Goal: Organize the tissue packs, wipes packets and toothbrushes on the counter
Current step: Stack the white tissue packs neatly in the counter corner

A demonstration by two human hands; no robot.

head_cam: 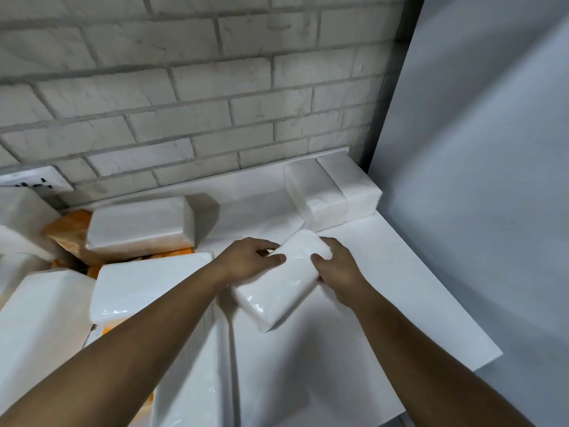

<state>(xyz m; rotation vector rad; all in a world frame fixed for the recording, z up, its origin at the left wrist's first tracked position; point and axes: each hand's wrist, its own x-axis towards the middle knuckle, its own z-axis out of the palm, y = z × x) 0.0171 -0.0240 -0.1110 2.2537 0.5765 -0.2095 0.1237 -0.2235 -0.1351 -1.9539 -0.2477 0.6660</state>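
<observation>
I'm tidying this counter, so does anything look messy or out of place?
Yes. On the left, tissue packs lie jumbled at different angles over orange packets. The two corner packs at back right stand neatly together. The left hand and right hand hold another pack, slanted.

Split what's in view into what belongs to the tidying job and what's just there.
Job: held tissue pack, gripped by left hand and right hand; two corner tissue packs; jumbled tissue packs at left; orange packets beneath them, maybe wipes.

Just there: brick wall; wall socket; grey panel.
</observation>
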